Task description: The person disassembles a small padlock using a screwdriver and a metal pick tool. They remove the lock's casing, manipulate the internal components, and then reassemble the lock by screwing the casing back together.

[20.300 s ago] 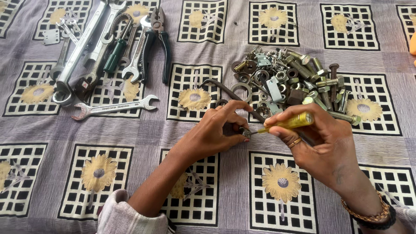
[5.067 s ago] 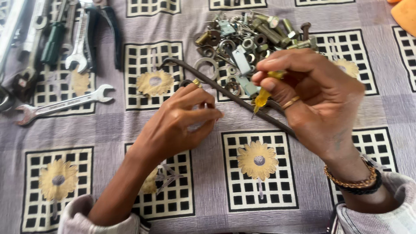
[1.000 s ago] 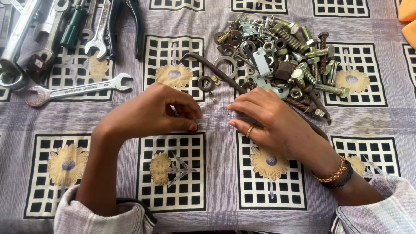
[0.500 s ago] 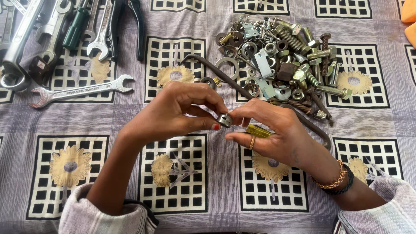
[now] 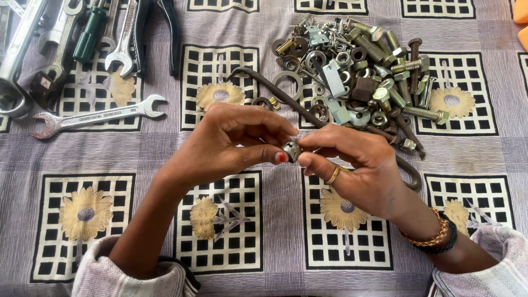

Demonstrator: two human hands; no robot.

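Observation:
My left hand and my right hand meet above the patterned cloth, fingertips together. Between them sits a small grey metal nut, pinched by the fingers of both hands. A yellowish bolt seems to run under my right fingers, mostly hidden. Just behind my hands lies a long rusty bent rod. Beyond it is a heap of bolts, nuts and washers.
An open-ended spanner lies at the left. More spanners, a green-handled tool and black-handled pliers lie at the top left. An orange thing shows at the top right edge. The purple cloth covers everything.
A second ago my hands were low on the cloth by the heap. They have lifted and come together, now pinching the small nut between them.

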